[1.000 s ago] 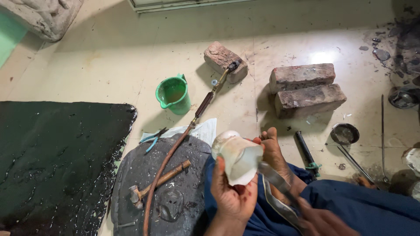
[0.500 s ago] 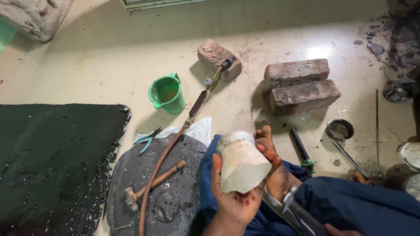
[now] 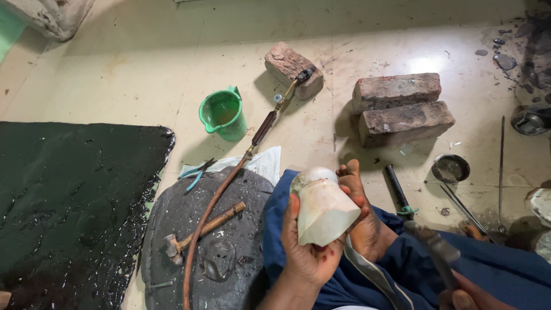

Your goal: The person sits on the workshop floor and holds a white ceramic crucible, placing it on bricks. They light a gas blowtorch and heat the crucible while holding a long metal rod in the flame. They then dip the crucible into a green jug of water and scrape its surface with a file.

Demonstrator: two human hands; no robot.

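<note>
My left hand (image 3: 307, 255) is closed around a pale, cream-coloured cup-shaped piece (image 3: 321, 209), which it holds upright above my blue-clothed lap, with the rounded end pointing away from me. A bare foot (image 3: 359, 198) lies right beside the piece. At the bottom right edge, only part of my right hand (image 3: 468, 297) shows. It grips a grey metal tool (image 3: 433, 247) that points up and to the left, a little apart from the piece.
A round dark slab (image 3: 229, 201) bearing a hammer (image 3: 201, 229) lies left of my lap, beside a wet black sheet (image 3: 69, 206). A hose torch (image 3: 270, 117) rests on a brick (image 3: 287, 63). A green mug (image 3: 222, 113), two stacked bricks (image 3: 402, 106), pliers (image 3: 195, 172) and a small metal bowl (image 3: 450, 168) stand around.
My left hand has turned the pale piece so that its wide end now faces me. The metal tool has shifted right, away from the piece.
</note>
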